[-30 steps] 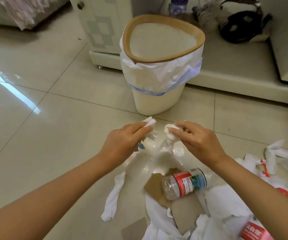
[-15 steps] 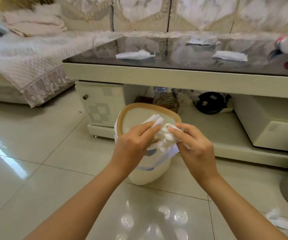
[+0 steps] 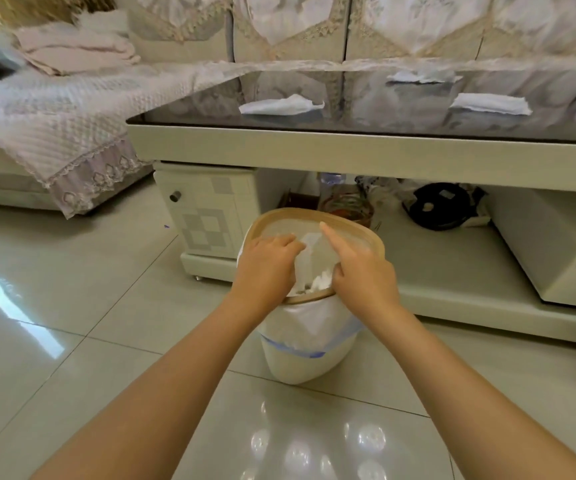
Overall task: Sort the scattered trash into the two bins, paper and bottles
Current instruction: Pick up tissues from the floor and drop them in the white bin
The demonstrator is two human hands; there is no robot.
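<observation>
I am looking into a home living room: beyond my fingers stands a low coffee table with a dark glass top, and behind it a sofa with lace-trimmed covers. Off to the left of my fingers a quilted throw drapes over the seat, with folded blankets on top. Directly under my fingers a lined waste bin sits on glossy floor tiles.

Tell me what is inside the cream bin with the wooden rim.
A white plastic liner lines the cream bin, and crumpled white paper lies between the left hand and right hand at its mouth. The hands and near rim hide the bin's bottom.
</observation>
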